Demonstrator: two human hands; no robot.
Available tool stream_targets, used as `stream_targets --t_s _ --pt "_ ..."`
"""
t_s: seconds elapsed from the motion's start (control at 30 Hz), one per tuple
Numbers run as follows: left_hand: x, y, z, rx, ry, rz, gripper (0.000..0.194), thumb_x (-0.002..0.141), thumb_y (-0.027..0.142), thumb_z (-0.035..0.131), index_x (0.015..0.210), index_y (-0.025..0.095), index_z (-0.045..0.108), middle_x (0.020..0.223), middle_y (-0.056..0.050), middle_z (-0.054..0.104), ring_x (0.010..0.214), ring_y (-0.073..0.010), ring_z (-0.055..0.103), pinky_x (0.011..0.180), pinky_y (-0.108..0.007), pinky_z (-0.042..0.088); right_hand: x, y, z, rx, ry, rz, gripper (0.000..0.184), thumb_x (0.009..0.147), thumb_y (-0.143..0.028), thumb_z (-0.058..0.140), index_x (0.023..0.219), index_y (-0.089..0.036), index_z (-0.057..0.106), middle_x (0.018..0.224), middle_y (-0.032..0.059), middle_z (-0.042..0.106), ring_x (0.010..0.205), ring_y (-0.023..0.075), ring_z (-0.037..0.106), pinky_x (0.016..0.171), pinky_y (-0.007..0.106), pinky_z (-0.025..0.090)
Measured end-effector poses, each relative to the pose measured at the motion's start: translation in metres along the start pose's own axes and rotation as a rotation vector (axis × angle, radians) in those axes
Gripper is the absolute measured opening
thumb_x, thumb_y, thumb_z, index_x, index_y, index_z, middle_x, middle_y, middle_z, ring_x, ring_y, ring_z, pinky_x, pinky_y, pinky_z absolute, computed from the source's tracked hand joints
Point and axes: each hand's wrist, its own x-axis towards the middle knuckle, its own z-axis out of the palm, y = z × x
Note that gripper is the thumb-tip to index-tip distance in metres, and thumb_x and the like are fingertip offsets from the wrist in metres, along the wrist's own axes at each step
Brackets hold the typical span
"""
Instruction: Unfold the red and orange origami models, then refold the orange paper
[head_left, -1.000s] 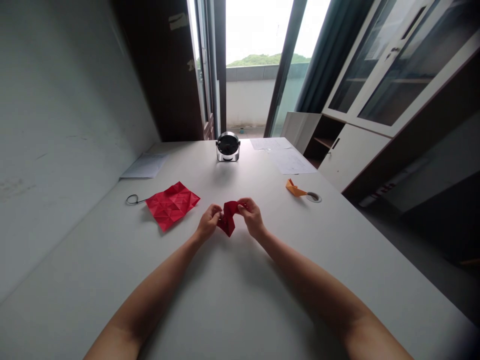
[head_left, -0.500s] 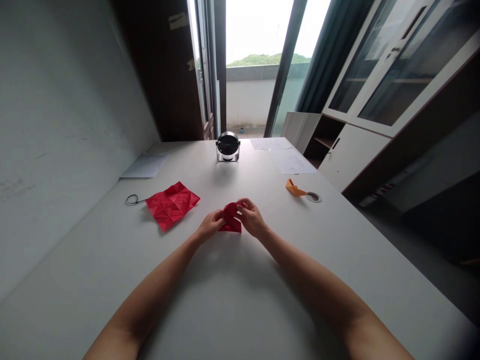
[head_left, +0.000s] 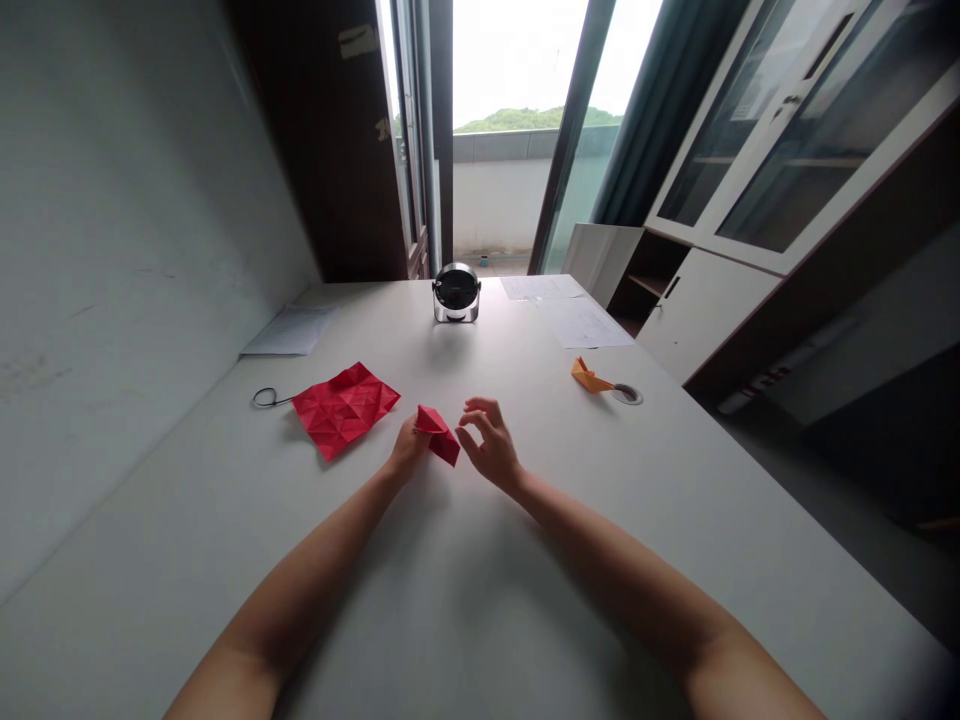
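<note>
A piece of folded red paper (head_left: pixel 441 437) is held in my left hand (head_left: pixel 409 445), tilted, just above the white table. My left fingers are partly hidden behind the paper. To its right, my right hand (head_left: pixel 489 445) is apart from the paper, its fingers curved and spread with nothing in them. A creased red paper sheet (head_left: pixel 343 408) lies to the left of my left hand, its fold lines showing.
A black cable loop (head_left: pixel 265 398) touches the creased sheet. An orange folded paper (head_left: pixel 590 377) lies beside a white ring (head_left: pixel 628 394) on the right. A round black device on a metal stand (head_left: pixel 456 290) stands at the back. White papers (head_left: pixel 585 322) lie at the far right.
My right hand has let go of the folded red paper and opened. My left hand has moved slightly left with the paper, which has turned and now tilts.
</note>
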Motion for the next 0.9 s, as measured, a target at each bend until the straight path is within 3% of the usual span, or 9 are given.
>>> stream_targets --t_s 0.1,0.2,0.4,0.57,0.77,0.9 --pt "0.001 -0.003 -0.002 0.013 0.064 0.002 0.037 0.083 0.048 0.067 0.069 0.014 0.062 0.065 -0.004 0.065 0.056 -0.0127 0.056 0.054 -0.023 0.041 -0.004 -0.003 0.004 -0.113 -0.136 -0.078 0.006 0.092 -0.027 0.059 0.093 -0.023 0.063 0.107 0.0088 0.057 0.096 0.0208 0.058 0.084 0.036 0.051" --pt "0.004 -0.01 -0.005 0.046 0.118 -0.046 0.033 0.082 0.046 0.067 0.071 0.015 0.062 0.066 -0.004 0.066 0.056 -0.0141 0.059 0.053 -0.023 0.043 -0.006 -0.002 0.008 -0.186 -0.239 -0.094 0.012 0.092 -0.028 0.061 0.103 -0.024 0.065 0.106 0.008 0.059 0.091 0.0191 0.058 0.078 0.031 0.05" --pt "0.008 -0.019 -0.005 0.118 0.125 -0.035 0.02 0.079 0.033 0.063 0.085 0.015 0.069 0.075 -0.004 0.07 0.064 -0.0157 0.062 0.06 -0.024 0.048 -0.005 0.003 0.01 -0.301 -0.249 0.046 0.04 0.094 -0.029 0.057 0.134 -0.029 0.055 0.111 0.0074 0.061 0.086 0.0179 0.06 0.074 0.028 0.049" --pt "0.007 -0.018 -0.004 0.198 0.043 0.017 0.02 0.08 0.029 0.059 0.089 0.016 0.071 0.083 -0.003 0.072 0.073 -0.017 0.064 0.068 -0.025 0.049 -0.004 0.006 0.012 -0.248 -0.264 0.124 0.027 0.093 -0.027 0.056 0.119 -0.025 0.062 0.096 0.0037 0.067 0.085 0.0169 0.061 0.076 0.027 0.046" --pt "0.003 -0.016 -0.004 0.213 -0.026 0.005 0.02 0.081 0.036 0.066 0.083 0.016 0.069 0.074 -0.002 0.068 0.066 -0.0145 0.06 0.061 -0.022 0.045 -0.004 0.008 0.014 -0.237 -0.229 0.146 0.024 0.085 -0.019 0.056 0.107 -0.023 0.065 0.089 0.0033 0.069 0.079 0.0185 0.06 0.072 0.028 0.044" --pt "0.001 -0.01 0.001 0.077 -0.063 -0.042 0.025 0.078 0.04 0.072 0.082 0.015 0.071 0.074 -0.002 0.068 0.068 -0.0153 0.061 0.061 -0.023 0.047 -0.005 0.013 0.012 -0.2 -0.194 0.203 0.026 0.082 -0.016 0.053 0.103 -0.025 0.066 0.085 0.0015 0.07 0.072 0.0185 0.06 0.067 0.028 0.045"
